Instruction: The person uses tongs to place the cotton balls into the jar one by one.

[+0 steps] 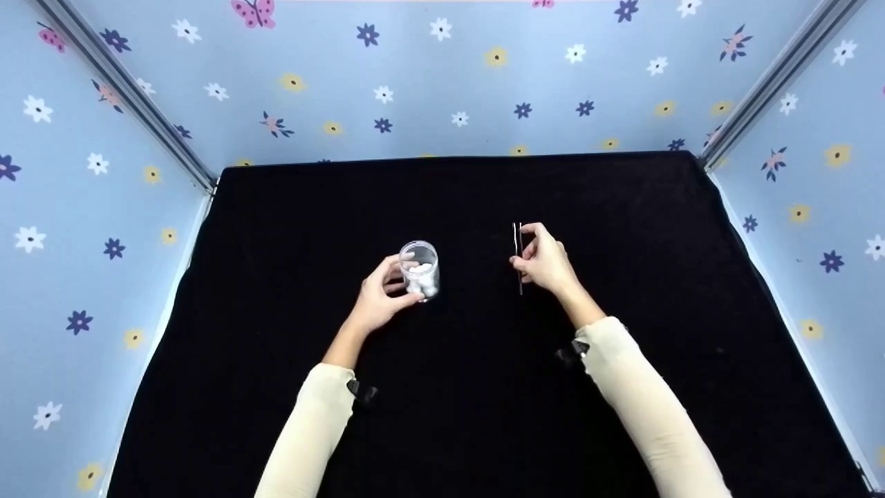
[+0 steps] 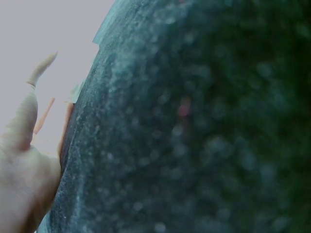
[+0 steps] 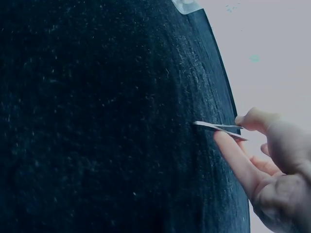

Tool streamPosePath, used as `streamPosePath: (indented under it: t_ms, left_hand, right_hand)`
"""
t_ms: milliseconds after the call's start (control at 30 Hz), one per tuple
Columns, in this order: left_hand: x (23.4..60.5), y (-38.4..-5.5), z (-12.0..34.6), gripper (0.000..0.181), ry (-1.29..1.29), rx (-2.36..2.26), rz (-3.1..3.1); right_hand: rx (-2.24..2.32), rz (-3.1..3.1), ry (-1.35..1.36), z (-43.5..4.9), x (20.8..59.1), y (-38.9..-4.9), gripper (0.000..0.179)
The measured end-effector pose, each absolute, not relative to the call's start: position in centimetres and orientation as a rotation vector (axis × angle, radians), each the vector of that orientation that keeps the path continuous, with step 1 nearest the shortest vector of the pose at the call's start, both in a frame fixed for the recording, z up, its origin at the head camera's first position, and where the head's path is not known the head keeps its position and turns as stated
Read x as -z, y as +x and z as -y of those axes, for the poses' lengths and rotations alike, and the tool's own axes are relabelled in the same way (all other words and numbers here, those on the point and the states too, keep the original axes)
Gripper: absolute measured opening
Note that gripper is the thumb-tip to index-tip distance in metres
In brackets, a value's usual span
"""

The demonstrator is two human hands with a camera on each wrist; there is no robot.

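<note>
A clear round jar (image 1: 437, 268), open at the top, stands left of the middle of the black cloth with white cotton balls (image 1: 423, 280) in its lower part. My left hand (image 1: 377, 299) grips it from the left, thumb at the near side and fingers around the far side. To the right, my right hand (image 1: 550, 266) holds slim metal tweezers (image 3: 209, 125) between thumb and fingers, their two arms apart at one end in the right wrist view. In the left wrist view the left hand (image 2: 26, 174) appears at the left edge, and glare washes out the jar.
Black cloth (image 1: 470, 387) covers the table. Blue flowered panels (image 1: 415, 76) enclose the back and both sides, with metal posts (image 1: 767, 83) at the back corners. Each wrist wears a small dark camera (image 1: 363, 393) over a pale sleeve (image 1: 311, 429).
</note>
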State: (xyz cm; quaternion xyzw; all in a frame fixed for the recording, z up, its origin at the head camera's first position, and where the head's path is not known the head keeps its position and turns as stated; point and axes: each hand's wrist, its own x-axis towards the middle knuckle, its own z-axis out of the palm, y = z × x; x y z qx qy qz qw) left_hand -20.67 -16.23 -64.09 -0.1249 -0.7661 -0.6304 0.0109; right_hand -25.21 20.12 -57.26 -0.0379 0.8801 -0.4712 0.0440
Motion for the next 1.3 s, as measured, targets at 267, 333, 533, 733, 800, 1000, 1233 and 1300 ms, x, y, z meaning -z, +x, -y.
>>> streamPosePath:
  t_ms: [267,333,533,733,800,1000,1233,1300]
  left_hand:
    - [64.6,-20.9,16.1,0.073,-0.365,1.972,2.415]
    - [64.7,-20.9,16.2,0.073,-0.36,1.968,2.424]
    - [66.0,-21.6,16.7,0.075,-0.397,1.956,2.418]
    - [66.1,-21.7,16.8,0.078,-0.368,1.961,2.433]
    - [66.2,-21.8,16.8,0.078,-0.363,1.968,2.428]
    - [66.3,-21.7,16.9,0.08,-0.37,1.96,2.403]
    - [63.2,-20.1,16.4,0.085,-0.417,1.954,2.369]
    - [61.6,-19.6,16.5,0.086,-0.42,1.935,2.401]
  right_hand:
    - [1.371,-2.697,-0.068,-20.2,58.0,-25.1,0.055]
    - [1.37,-2.694,-0.059,-20.2,58.2,-25.0,0.056]
    - [1.434,-2.668,-0.034,-20.0,58.4,-24.9,0.061]
    - [1.437,-2.657,-0.028,-20.0,58.4,-24.8,0.06]
    - [1.438,-2.653,-0.027,-20.0,58.3,-24.8,0.059]
    - [1.451,-2.628,-0.034,-20.2,57.9,-24.8,0.054]
    - [1.49,-2.619,-0.092,-21.1,57.7,-25.0,0.037]
    - [1.494,-2.613,-0.118,-21.5,57.4,-25.2,0.032]
